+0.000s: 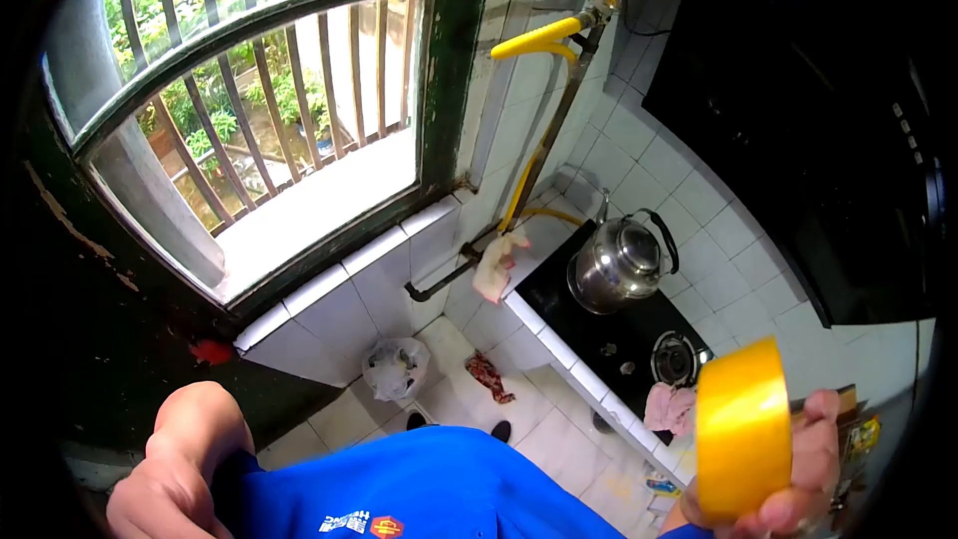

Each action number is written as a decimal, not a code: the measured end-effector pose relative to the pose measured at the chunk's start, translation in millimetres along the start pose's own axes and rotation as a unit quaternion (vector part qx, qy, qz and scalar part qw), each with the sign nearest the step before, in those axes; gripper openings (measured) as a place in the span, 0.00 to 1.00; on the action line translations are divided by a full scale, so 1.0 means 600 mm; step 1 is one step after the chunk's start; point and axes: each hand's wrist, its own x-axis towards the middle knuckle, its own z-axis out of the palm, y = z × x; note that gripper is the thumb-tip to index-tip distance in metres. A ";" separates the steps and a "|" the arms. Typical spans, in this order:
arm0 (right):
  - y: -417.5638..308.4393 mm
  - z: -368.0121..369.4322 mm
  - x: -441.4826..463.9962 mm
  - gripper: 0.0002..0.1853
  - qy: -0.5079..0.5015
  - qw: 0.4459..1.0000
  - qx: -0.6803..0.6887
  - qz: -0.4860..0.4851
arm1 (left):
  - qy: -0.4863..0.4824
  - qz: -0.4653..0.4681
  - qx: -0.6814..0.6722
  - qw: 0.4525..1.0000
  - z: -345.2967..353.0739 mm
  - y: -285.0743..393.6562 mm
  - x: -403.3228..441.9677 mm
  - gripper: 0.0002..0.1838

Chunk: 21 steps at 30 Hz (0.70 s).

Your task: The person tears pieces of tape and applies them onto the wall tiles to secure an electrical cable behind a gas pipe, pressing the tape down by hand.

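Observation:
My right hand (808,464) holds a wide roll of yellow tape (743,429) at the lower right, in front of the stove counter; fingers wrap its right side. At the lower left, my left hand (165,499) is bent close to my body, and its fingers are cut off or hidden at the frame's bottom edge. A pink cloth (670,407) lies on the counter just left of the tape roll. Beyond it, a steel kettle (617,262) stands on the black gas stove (559,284).
A barred window (269,130) fills the upper left. A yellow gas pipe (539,165) runs down the tiled corner. The dark range hood (798,130) hangs at the upper right. On the floor are a plastic bag (395,367) and a red patterned cloth (488,377).

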 end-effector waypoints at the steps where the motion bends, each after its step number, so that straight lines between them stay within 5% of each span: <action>1: -0.009 0.014 -0.031 0.12 0.071 0.964 -0.243 0.082 | 0.020 0.005 -0.011 1.000 -0.003 0.001 -0.001 0.06; 3: 0.032 -0.003 -0.048 0.13 -0.027 0.981 0.102 0.161 | -0.052 0.013 -0.077 0.996 -0.003 -0.013 0.019 0.09; 5: 0.068 0.009 -0.085 0.14 -0.044 0.933 0.247 0.260 | -0.084 -0.029 -0.065 0.994 0.007 0.014 0.026 0.11; 9: 0.132 0.027 -0.221 0.13 -0.046 0.887 0.228 0.398 | -0.142 -0.071 -0.052 0.986 0.010 0.007 0.046 0.14; 11: 0.158 0.025 -0.298 0.12 -0.050 0.844 0.242 0.476 | -0.285 -0.052 -0.064 0.955 0.005 -0.004 0.058 0.09; 13: 0.188 0.021 -0.370 0.12 -0.070 0.853 0.200 0.477 | -0.145 -0.080 -0.041 0.985 0.085 -0.015 0.042 0.09; 15: 0.208 0.002 -0.442 0.11 -0.093 0.785 0.209 0.575 | 0.016 -0.171 0.051 0.984 0.181 -0.012 0.042 0.29; 18: 0.246 -0.024 -0.593 0.16 -0.119 0.783 0.116 0.600 | -0.059 -0.288 0.088 0.952 0.228 -0.007 0.039 0.37; 21: 0.280 -0.057 -0.689 0.24 -0.099 0.769 0.116 0.620 | -0.126 -0.223 0.085 0.963 0.242 -0.035 0.019 0.24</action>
